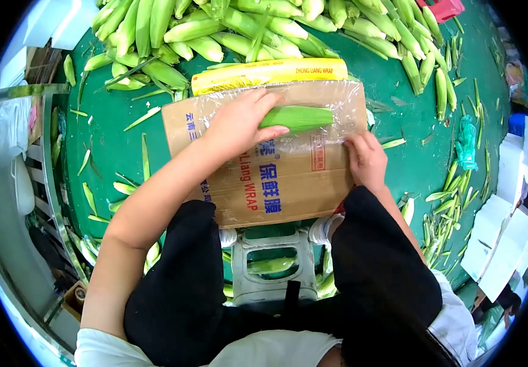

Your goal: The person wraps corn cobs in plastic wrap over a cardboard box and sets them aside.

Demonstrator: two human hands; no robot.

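A green ear of corn in its husk (pixel 300 118) lies sideways on clear plastic wrap (pixel 331 95), which is spread over a flattened printed cardboard box (pixel 227 189) across my knees. My left hand (pixel 242 119) is closed round the left end of the corn, thumb below and fingers above. At the lower right of the wrap, my right hand (pixel 368 160) has its fingers pinched together at the film's edge. Just beyond the cardboard lies a yellow roll labelled as wrap (pixel 270 75), with the film running from it.
A big heap of corn ears (pixel 227 37) covers the far floor. Loose husk strips (pixel 450 214) lie on the green floor (pixel 114 153) at both sides. A teal plastic bag (pixel 466 144) is to the right, near white sheets (pixel 502 244). A grey stool (pixel 270 275) shows between my legs.
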